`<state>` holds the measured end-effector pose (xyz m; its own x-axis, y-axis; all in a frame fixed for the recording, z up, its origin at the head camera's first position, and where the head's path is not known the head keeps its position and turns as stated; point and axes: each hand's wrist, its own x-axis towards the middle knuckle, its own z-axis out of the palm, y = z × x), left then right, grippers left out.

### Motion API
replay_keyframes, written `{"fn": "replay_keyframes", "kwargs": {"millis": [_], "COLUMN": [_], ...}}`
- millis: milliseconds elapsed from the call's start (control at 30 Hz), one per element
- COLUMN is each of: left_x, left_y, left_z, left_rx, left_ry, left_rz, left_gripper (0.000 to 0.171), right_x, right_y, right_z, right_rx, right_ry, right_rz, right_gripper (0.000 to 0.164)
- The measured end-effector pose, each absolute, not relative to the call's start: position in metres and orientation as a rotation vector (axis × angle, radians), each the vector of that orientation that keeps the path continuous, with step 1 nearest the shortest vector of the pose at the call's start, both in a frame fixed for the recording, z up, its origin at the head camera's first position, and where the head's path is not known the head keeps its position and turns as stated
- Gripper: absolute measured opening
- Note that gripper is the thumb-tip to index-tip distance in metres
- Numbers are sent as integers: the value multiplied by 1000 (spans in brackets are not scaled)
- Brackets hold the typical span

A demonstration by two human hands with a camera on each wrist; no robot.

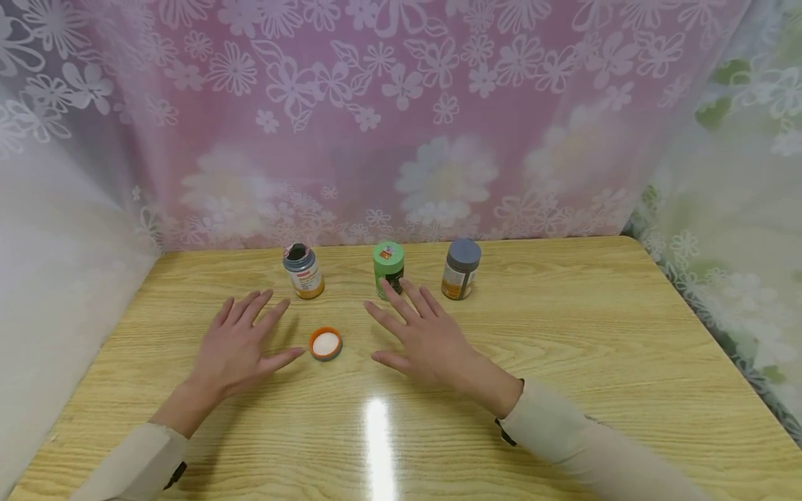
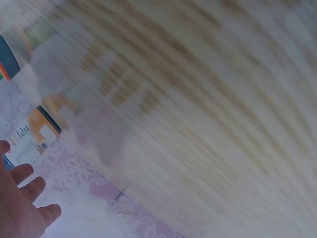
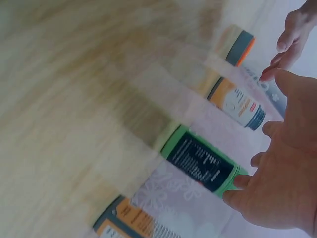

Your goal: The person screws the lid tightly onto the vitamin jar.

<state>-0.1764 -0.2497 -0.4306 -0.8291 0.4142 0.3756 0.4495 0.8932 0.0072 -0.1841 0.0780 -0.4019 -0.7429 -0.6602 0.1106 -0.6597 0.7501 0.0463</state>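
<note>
While left hand (image 1: 234, 348) and right hand (image 1: 432, 337) splay fingers, I can't read the green jar's (image 1: 388, 260) label (image 3: 199, 161) past the right fingertips.

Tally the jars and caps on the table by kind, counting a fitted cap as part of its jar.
Capped: 2 (green jar, grey-topped jar)
Open: 1 (left jar)
Off its jar: 1 (loose cap)
Total: 4

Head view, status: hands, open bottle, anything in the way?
Left hand and right hand open, holding nothing. Bottle upright, uncapped. Cap between hands, inner side up. Right hand partly blocks view of green jar.
</note>
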Motion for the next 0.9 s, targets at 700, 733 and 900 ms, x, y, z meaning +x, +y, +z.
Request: {"fn": "replay_keyframes", "kwargs": {"millis": [700, 733, 900], "left_x": [-184, -184, -184], "left_y": [-273, -274, -277], "left_z": [-432, -432, -433], "left_rx": [-524, -520, -509], "left_ry": [-2820, -2821, -2820], "left_rz": [-35, -38, -42], "left_gripper": [85, 85, 84], "right_x": [-187, -188, -190], "right_y": [20, 17, 5], "right_z": [-416, -416, -418], "right_rx": [1197, 1201, 1222], "right_ry": [-3007, -3016, -3052], "right_rz": [56, 55, 49], "right_gripper": [70, 70, 69]}}
